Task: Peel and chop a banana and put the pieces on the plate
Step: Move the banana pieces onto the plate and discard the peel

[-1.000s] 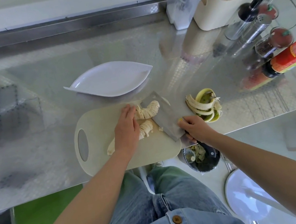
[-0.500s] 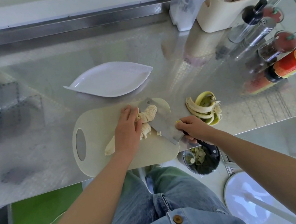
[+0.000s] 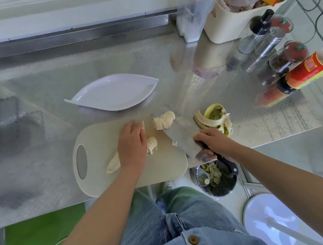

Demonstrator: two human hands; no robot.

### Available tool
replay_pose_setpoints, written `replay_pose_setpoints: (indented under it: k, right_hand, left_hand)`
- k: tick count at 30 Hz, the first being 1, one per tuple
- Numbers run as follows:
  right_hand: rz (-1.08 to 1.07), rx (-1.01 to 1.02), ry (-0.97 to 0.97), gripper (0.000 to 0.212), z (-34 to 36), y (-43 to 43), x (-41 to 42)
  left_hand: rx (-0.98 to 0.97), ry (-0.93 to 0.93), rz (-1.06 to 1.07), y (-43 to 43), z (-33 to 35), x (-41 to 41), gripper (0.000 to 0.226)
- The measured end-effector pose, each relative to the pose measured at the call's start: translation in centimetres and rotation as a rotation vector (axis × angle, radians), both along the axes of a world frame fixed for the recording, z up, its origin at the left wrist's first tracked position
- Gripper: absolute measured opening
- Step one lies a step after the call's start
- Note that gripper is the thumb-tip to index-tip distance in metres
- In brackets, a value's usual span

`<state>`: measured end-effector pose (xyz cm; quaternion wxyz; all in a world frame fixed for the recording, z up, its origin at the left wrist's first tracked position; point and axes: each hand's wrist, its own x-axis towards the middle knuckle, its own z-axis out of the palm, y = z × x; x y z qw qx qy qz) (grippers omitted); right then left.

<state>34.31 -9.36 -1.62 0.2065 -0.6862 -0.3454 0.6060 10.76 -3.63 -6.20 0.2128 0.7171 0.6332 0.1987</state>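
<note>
Left hand [image 3: 131, 145] curls over the soft, slippery banana [image 3: 113, 164]; right hand [image 3: 212, 143] grips the knife [image 3: 182, 140]. Slices [image 3: 164, 120] likely squash easily: lift from beneath toward the plate [image 3: 114, 93] at twelve o'clock.

Place: a kitchen.
Surface: steel table [image 3: 31, 125] carrying a cutting board [image 3: 97, 144].
Right of the board, farther back: sauce bottle [image 3: 306, 71], spice jars [image 3: 293, 54].
Under the board's right end: scrap bin [image 3: 217, 179].

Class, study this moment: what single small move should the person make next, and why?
Probably set the cleaver beside the left hand and cut another slice: an uncut banana length lies under that hand, and the plate holds no slices.
</note>
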Motion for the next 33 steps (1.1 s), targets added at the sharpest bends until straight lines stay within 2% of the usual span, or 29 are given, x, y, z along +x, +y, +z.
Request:
replay_pose_setpoints:
  k: [6,12,17,20,24,33]
  right_hand:
    - [0.055,0.022,0.024,0.031,0.3,1.0,-0.1]
    - [0.082,0.012,0.020,0.031,0.1,0.5,0.1]
    - [0.072,0.060,0.051,0.036,1.0,1.8,-0.6]
    - [0.085,0.098,0.068,0.035,1.4,3.5,-1.8]
    - [0.097,0.077,0.098,0.029,2.4,6.8,-4.9]
    - [0.077,0.014,0.106,0.028,2.0,12.5,-13.3]
  left_hand:
    - [-0.020,-0.014,0.144,0.0,1.0,-0.3,0.005]
    - [-0.042,0.031,0.192,-0.3,1.3,-0.6,0.016]
    - [0.013,0.011,0.184,0.1,2.0,-0.6,0.026]
    - [0.077,0.015,0.142,0.7,2.7,-1.2,0.026]
    - [0.170,0.153,0.068,1.9,3.5,-3.8,0.038]
    - [0.136,0.243,-0.182,6.3,3.4,-10.5,0.047]
